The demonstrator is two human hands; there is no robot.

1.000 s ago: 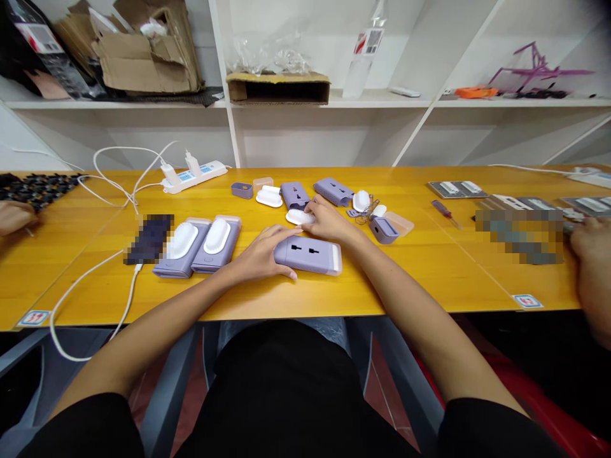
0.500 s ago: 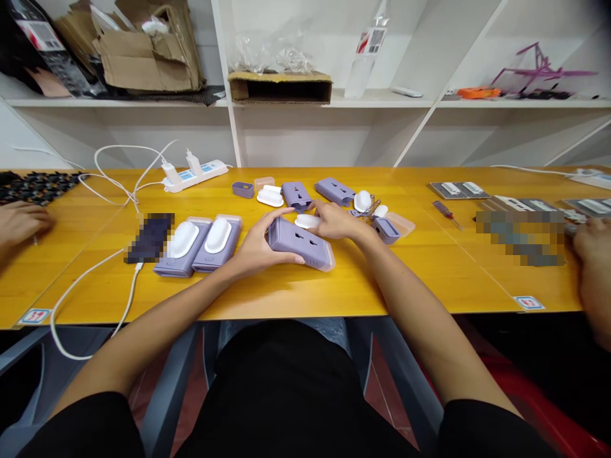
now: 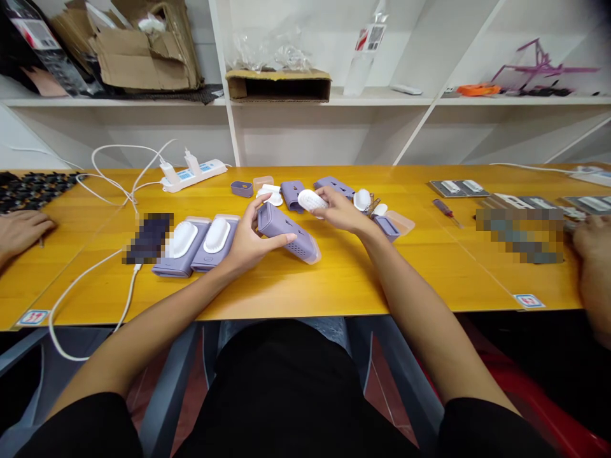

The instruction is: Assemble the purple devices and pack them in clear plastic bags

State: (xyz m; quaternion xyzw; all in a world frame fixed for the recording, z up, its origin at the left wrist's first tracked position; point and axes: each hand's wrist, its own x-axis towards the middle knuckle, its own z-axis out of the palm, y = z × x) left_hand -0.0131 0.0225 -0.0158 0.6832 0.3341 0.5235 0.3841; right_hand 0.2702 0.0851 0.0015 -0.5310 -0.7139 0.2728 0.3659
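Purple casing (image 3: 296, 230) tilts, gripped by left hand (image 3: 249, 242); right hand (image 3: 342, 211) pinches white oval piece (image 3: 311, 200).

A purple case (image 3: 287, 231), translucent at one end, tilts near frame centre; a white oval piece (image 3: 311, 201) slants upper right of it.

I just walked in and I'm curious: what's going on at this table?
A person's left hand holds a purple case at a tilt. Their right hand holds a white oval piece near it; the two aren't joined. To the left lie two more purple cases, each with a white piece on top. Loose purple and white parts lie behind the hands. Other people's hands show at both edges.
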